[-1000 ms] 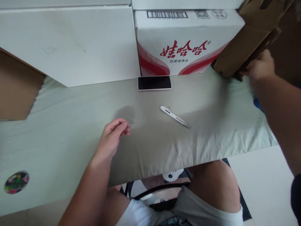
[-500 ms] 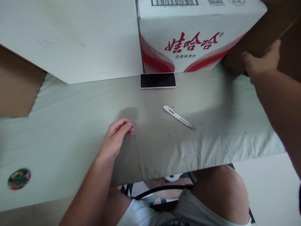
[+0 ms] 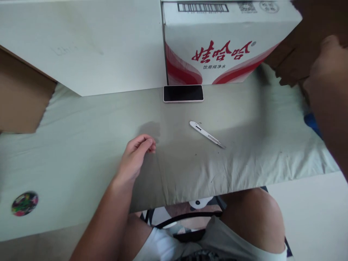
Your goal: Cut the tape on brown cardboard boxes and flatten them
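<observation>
My left hand (image 3: 138, 154) rests on the pale green cloth (image 3: 114, 116) with its fingers curled in and the thumb against them. No object shows in it. My right hand (image 3: 323, 67) is stretched to the upper right, over or beside brown cardboard (image 3: 288, 54). It is smeared by motion, so its fingers and any grip are unclear. Between the hands lies a white utility knife (image 3: 207, 135), its blade end toward the lower right. Behind the knife, a phone (image 3: 183, 93) with a dark screen lies flat.
A white carton with red print (image 3: 223, 54) stands at the back, beside a large white box (image 3: 81, 47). Brown cardboard (image 3: 21, 94) juts in at the left. A round colourful disc (image 3: 25, 203) lies front left. Something blue (image 3: 312, 125) shows under my right arm.
My right hand has moved outward to the right, and the cardboard by it has shifted, baring a ragged edge and something blue. My left hand, the knife and the phone stay in place.
</observation>
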Motion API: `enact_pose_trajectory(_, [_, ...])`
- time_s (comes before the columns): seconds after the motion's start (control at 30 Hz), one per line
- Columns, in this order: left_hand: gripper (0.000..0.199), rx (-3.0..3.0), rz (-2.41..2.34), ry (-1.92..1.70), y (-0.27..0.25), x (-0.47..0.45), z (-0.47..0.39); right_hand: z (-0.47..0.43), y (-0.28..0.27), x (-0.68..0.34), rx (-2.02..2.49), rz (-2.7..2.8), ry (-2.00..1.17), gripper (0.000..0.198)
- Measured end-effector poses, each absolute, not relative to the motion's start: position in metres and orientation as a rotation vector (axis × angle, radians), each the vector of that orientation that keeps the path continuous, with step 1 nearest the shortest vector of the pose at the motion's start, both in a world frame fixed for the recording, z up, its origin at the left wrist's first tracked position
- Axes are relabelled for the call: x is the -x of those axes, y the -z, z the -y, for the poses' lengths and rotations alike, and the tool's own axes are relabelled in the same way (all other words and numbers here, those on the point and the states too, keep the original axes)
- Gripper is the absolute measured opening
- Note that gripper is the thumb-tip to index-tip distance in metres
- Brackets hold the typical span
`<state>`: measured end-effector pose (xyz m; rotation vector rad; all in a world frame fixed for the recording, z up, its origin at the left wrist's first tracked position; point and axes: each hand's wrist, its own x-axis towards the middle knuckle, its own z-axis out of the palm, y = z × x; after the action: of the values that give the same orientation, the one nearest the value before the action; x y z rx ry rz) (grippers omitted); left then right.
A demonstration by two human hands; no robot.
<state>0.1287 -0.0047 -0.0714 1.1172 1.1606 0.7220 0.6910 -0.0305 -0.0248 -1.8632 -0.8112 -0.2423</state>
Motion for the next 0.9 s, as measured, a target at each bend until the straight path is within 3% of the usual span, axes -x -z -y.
enact_pose_trajectory(0.1, [0.015,-1.133,-1.143,-0.723,0.070,-0.129,0.006,0.033,0.025,-0.678,1.750,0.543,0.213,0.057])
enact_pose_trajectory(0.23, [0.016,-1.190,-1.129,-0.723,0.068,-0.129,0.009,0.042,0.041,-0.642,1.900,0.525,0.213,0.088])
enact_pose_trajectory(0.3, [0.016,-1.210,-1.133,-0.715,0.067,-0.129,0.011,0.040,0.052,-0.628,2.029,0.516,0.234,0.093])
enact_pose_trajectory(0.4, [0.018,-1.245,-1.151,-0.694,0.067,-0.129,0.010,0.032,0.069,-0.615,2.110,0.555,0.196,0.085])
enact_pose_trajectory(0.57, [0.020,-1.288,-1.189,-0.680,0.070,-0.130,0.008,0.029,0.087,-0.600,2.222,0.643,0.131,0.049])
enact_pose_trajectory(0.9, [0.023,-1.358,-1.191,-0.681,0.071,-0.128,0.010,0.045,0.061,-0.589,2.479,0.815,0.223,0.045])
